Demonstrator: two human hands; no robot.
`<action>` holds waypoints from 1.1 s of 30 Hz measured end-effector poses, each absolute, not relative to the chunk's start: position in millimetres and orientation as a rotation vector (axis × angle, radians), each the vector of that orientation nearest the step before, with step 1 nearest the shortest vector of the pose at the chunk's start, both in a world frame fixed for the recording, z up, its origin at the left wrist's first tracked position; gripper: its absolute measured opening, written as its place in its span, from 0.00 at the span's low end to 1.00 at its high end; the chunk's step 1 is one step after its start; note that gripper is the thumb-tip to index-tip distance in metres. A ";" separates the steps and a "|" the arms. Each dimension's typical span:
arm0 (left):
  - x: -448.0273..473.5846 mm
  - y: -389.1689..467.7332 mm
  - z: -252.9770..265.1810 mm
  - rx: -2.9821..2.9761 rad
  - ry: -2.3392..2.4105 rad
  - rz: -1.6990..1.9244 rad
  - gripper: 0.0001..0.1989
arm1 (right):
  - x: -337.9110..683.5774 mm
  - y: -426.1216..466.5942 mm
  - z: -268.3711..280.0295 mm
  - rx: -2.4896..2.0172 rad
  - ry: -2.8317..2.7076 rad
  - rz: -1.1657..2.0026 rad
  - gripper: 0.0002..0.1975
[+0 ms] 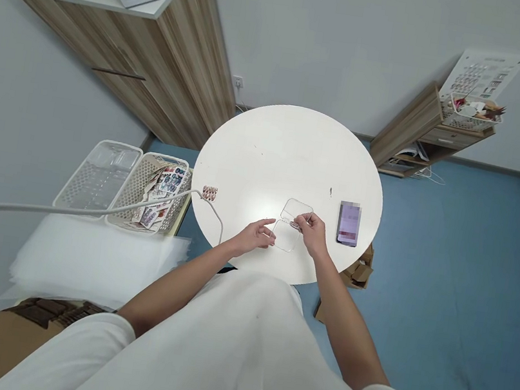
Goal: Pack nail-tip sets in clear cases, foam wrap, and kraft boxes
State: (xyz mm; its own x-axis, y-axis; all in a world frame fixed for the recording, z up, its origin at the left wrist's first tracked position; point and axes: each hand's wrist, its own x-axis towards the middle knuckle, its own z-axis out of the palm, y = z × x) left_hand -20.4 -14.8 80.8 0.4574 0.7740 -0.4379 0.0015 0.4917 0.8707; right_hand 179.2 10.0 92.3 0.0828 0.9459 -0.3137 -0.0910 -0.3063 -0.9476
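A clear plastic case (286, 236) lies unfolded on the white round table (291, 147), its lid tilted up on the far side. At its left edge is my left hand (253, 238), thumb and fingers spread around the corner; the fingertips seem to touch the rim. My right hand (313, 234) pinches the case near its hinge on the right side. Whether something small also sits between those fingertips is hidden. Left of both hands, a small sheet of patterned press-on nails (209, 193) rests near the table's edge.
A phone (348, 224) lies at the table's right. A grey cable (156, 200) crosses the left edge. Beyond it stand a basket of nail sheets (114, 219), an empty-looking clear-lined basket (96, 177) and stacked translucent bags (98, 262). A dark speck (331, 192) marks the tabletop.
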 end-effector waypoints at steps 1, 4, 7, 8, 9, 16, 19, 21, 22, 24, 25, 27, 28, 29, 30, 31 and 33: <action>-20.6 -14.5 78.3 0.933 1.018 0.581 0.28 | 177.2 11.2 90.4 -1.425 -0.900 1.407 0.14; -20.4 -13.9 70.8 0.948 1.088 0.600 0.20 | 170.8 14.3 87.0 -1.433 -0.849 1.469 0.16; -21.0 -14.6 65.3 0.947 1.113 0.631 0.19 | 166.2 11.9 85.4 -1.472 -0.823 1.517 0.19; -21.5 -15.2 63.8 0.940 1.123 0.645 0.19 | 165.3 8.6 84.5 -1.488 -0.828 1.530 0.22; -22.0 -16.0 62.2 0.935 1.134 0.657 0.19 | 164.6 3.7 83.2 -1.508 -0.842 1.535 0.24; -19.9 -22.2 41.7 0.930 1.230 0.651 0.16 | 159.1 -55.9 58.0 -1.713 -1.075 1.313 0.31; -16.2 -26.1 28.5 0.993 1.284 0.618 0.14 | 154.7 -71.9 44.9 -1.773 -1.155 1.282 0.29; -13.9 -28.9 20.9 1.060 1.321 0.594 0.14 | 152.3 -75.8 36.7 -1.831 -1.165 1.283 0.29; -12.8 -30.1 17.8 1.097 1.344 0.581 0.15 | 151.4 -76.4 32.7 -1.860 -1.159 1.287 0.29; -10.7 -31.4 13.0 1.170 1.396 0.545 0.17 | 150.1 -76.2 25.2 -1.909 -1.144 1.291 0.30; -9.6 -31.4 11.2 1.206 1.422 0.523 0.17 | 149.5 -75.8 21.9 -1.928 -1.141 1.286 0.31; -7.1 -30.3 8.0 1.275 1.457 0.477 0.16 | 148.5 -74.6 16.3 -1.955 -1.145 1.267 0.33; -5.8 -29.3 6.5 1.305 1.469 0.459 0.15 | 148.0 -73.8 14.1 -1.967 -1.150 1.259 0.33; -4.5 -28.2 5.1 1.332 1.479 0.441 0.15 | 147.5 -72.8 12.5 -1.979 -1.154 1.254 0.34; -3.2 -27.1 3.8 1.357 1.492 0.424 0.15 | 146.9 -71.7 11.2 -1.991 -1.157 1.254 0.35; -2.0 -26.2 2.8 1.381 1.505 0.405 0.15 | 146.4 -70.6 10.3 -2.001 -1.159 1.256 0.35; 0.1 -25.2 2.1 1.436 1.535 0.359 0.17 | 145.6 -68.8 9.4 -2.017 -1.167 1.259 0.36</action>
